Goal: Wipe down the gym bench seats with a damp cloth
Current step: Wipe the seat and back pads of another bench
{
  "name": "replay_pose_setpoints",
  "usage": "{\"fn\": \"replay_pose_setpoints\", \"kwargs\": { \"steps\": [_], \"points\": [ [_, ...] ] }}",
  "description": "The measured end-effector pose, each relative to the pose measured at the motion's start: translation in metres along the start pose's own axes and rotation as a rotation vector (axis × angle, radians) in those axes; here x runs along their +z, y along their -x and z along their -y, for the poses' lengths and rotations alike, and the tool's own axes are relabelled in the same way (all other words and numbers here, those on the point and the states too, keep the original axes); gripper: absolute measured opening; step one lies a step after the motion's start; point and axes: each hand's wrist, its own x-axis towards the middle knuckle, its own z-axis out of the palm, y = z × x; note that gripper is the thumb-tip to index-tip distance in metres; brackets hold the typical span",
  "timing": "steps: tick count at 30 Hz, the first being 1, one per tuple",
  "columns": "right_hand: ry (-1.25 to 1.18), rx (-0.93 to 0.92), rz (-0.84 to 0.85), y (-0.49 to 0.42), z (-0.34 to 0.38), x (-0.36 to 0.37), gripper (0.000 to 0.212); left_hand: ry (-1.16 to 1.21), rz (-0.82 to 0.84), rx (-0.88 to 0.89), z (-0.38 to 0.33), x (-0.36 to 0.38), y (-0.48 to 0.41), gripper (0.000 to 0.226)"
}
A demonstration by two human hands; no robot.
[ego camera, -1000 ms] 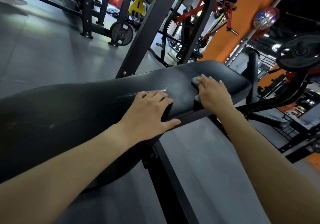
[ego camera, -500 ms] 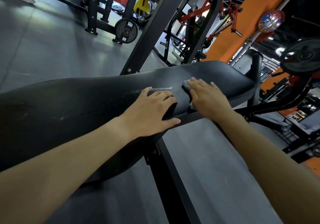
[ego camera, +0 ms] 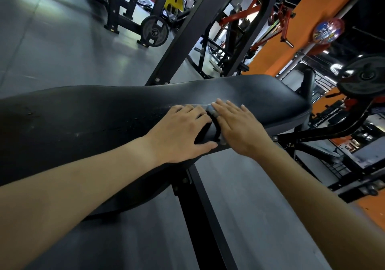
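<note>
The long black padded vinyl bench seat runs across in front of the person. Their left hand lies flat on it, fingers spread and relaxed, the thumb along the near edge, grasping nothing. Just beside it, the right hand presses straight fingers down on a small grey damp cloth, which peeks out between the two hands at the pad's near edge. A faint wet streak shows beyond the fingertips. Behind, a round colourful sticker hangs by the orange pillar; its print is too blurred to read.
</note>
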Motion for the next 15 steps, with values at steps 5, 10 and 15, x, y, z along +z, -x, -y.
{"fn": "replay_pose_setpoints", "kwargs": {
  "steps": [5,10,15],
  "points": [
    [0.034,0.201,0.010,-0.046,-0.037,-0.012,0.056,-0.010,0.071,0.025,0.007,-0.007,0.004,0.070],
    [-0.025,0.233,-0.034,-0.068,-0.023,-0.009,0.055,0.013,0.127,0.056,0.017,-0.012,0.000,0.075],
    [-0.039,0.021,0.030,-0.043,0.001,0.003,0.053,-0.017,0.037,0.111,0.021,-0.014,-0.002,0.075]
  ]
}}
